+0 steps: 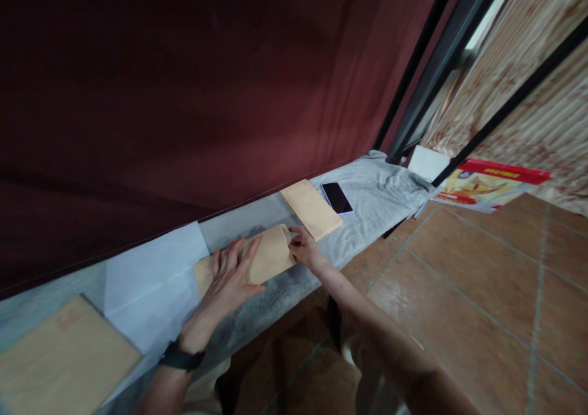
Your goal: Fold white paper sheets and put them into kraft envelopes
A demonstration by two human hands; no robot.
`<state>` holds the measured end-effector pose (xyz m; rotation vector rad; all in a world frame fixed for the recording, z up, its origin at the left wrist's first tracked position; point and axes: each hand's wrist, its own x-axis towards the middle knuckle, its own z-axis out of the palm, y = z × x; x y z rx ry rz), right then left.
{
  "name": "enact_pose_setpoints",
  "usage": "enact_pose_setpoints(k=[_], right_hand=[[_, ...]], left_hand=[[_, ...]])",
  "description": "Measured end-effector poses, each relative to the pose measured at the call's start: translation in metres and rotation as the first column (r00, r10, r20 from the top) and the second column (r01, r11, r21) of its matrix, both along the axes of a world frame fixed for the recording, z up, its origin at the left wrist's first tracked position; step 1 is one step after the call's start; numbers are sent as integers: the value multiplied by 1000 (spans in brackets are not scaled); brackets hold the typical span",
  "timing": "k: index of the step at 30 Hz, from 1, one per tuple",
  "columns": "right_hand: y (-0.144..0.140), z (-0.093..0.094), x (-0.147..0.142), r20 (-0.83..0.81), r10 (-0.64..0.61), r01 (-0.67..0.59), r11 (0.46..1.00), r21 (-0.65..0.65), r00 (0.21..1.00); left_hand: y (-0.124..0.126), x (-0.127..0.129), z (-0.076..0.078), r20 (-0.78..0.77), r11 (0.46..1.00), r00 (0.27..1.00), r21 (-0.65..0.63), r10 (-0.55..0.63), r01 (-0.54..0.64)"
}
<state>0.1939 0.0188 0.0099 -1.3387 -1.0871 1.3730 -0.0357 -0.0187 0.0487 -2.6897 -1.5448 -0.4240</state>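
A brown paper envelope [264,257] lies across the narrow cloth-covered bench. My left hand [232,274], wearing a dark watch band, rests on its left part with fingers spread. At the envelope's right end, my right hand [301,245] has its fingers bent and closed on the edge; the fingertips are partly hidden. Just beyond the right hand sits another stack of brown envelopes [312,209]. White paper sheets with a fold line [156,280] spread to the left of my left hand, reaching near the envelope's left end.
A phone [337,198] lies beside the far envelopes on the grey cloth [381,185]. A larger brown envelope [64,357] is at lower left. A dark red curtain [206,96] hangs behind the bench. Black metal bars [427,65] and a red-and-yellow box [491,185] stand at right, above floor tiles.
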Motion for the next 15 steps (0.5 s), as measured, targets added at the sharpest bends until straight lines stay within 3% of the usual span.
enact_pose_setpoints(k=[8, 15], right_hand=[[-12, 13, -5, -195, -83, 58, 990, -130, 977], [-18, 22, -11, -326, -66, -5, 977, -213, 943]], left_hand=[[-4, 12, -6, -30, 996, 996, 30, -85, 86], [0, 28, -12, -94, 990, 991, 97, -90, 99]])
